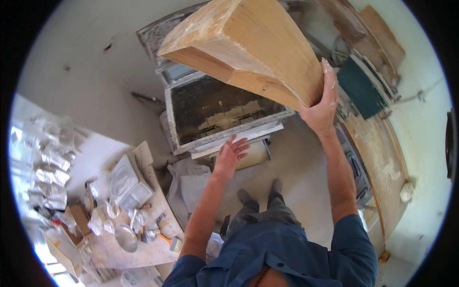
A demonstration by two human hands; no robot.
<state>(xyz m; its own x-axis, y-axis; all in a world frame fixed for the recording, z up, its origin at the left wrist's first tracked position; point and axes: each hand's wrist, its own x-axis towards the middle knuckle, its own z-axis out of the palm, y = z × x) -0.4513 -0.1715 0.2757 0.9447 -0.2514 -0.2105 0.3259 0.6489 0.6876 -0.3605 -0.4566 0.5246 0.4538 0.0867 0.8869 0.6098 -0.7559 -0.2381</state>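
Observation:
My right hand grips the lower right end of a long pale wooden box, smeared with white residue and held tilted, high above a dark, open basin with a crusted pale rim. My left hand is open at the basin's front edge, fingers apart and holding nothing; whether it touches the rim I cannot tell. A white ledge runs along the front of the basin, with a shallow tray lower down.
A cluttered worktable with a metal bowl stands at left. At right are a long wooden counter and a dark green panel. White sacks lie on the floor left of my feet.

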